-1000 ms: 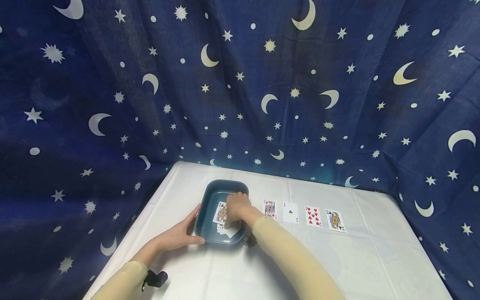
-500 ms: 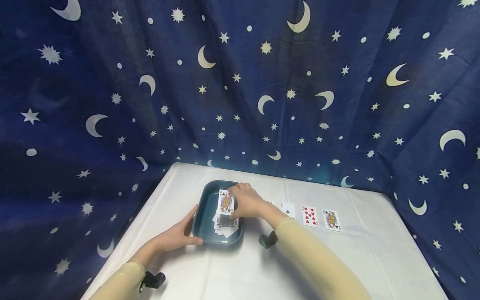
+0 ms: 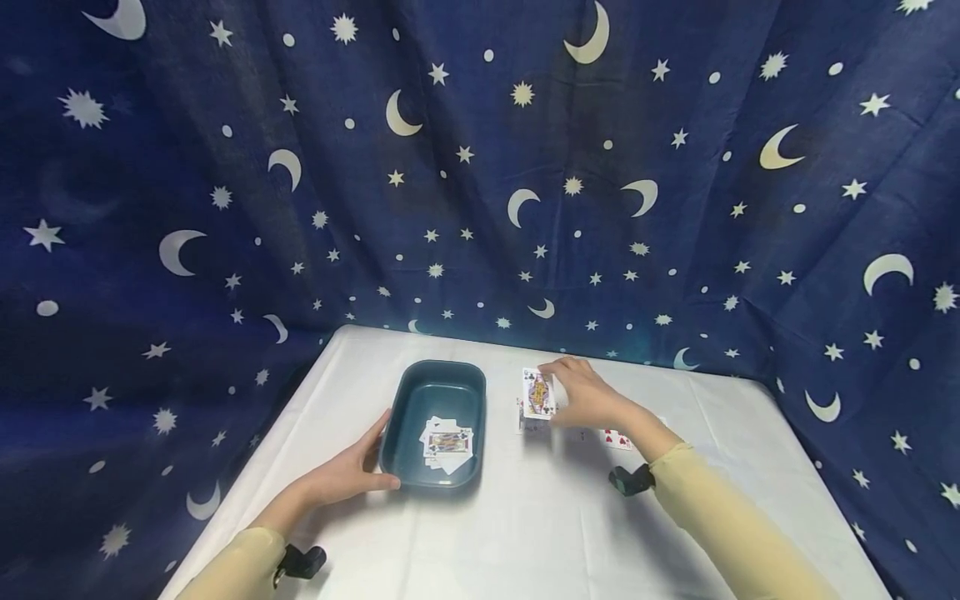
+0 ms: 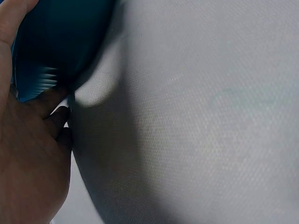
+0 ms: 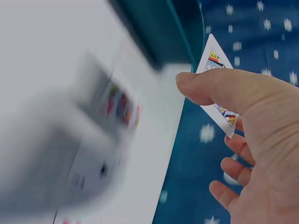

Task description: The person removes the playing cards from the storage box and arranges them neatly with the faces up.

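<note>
My right hand [image 3: 588,396] pinches a playing card [image 3: 538,394] between thumb and fingers, raised above the table. It is a face card with black club marks; in the right wrist view my thumb covers part of it. Below it lies a face-card with red marks [image 5: 119,105], mostly hidden from the head view. My left hand [image 3: 343,473] rests against the left side of a dark teal tray [image 3: 432,392], thumb at the near-left corner, fingers along the outer wall. Inside the tray lies a loose pile of cards [image 3: 448,443], a face card on top.
A red heart card [image 3: 617,440] in the row on the table shows partly beneath my right wrist; my arm hides most of the row. White cloth covers the table [image 3: 510,533]. Behind it hangs a navy curtain [image 3: 480,208] with moons and stars.
My right hand has lifted the club face card out of the tray and carried it right, over the left end of the card row. My left hand stays against the tray.
</note>
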The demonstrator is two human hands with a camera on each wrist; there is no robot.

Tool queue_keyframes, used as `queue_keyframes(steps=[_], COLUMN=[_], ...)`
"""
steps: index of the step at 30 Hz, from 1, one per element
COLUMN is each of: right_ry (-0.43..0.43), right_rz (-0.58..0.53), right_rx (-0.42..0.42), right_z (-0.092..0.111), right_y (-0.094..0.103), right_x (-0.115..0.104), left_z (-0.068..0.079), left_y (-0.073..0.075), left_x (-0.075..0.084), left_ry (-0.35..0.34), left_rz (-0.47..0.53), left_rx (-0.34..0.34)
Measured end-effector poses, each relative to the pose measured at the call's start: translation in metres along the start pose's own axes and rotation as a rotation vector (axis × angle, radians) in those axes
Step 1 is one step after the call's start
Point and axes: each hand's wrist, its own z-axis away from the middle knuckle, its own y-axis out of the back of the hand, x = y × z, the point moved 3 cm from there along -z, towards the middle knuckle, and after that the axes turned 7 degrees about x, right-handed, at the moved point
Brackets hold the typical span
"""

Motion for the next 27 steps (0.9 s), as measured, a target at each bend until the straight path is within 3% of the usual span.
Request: queue_keyframes(steps=[10, 18, 27], right_ry=[-0.151, -0.227, -0.31], right_rz=[0.025, 0.113, 0.193], right_rx=[-0.021, -0.028, -0.058], right_z=[0.046, 0.087, 0.136], right_y=[0.025, 0.031, 0.039], right_x=[0.075, 0.14, 0.185], left_z=[0.001, 0.0, -0.003], left_y=[0.002, 0.002, 0.001], left_x=[-0.002, 0.0, -0.002], left_ry=[0.027, 0.032, 0.026], left_rz=[-0.003, 0.018, 0.015], left_rx=[-0.011, -0.023, -0.029])
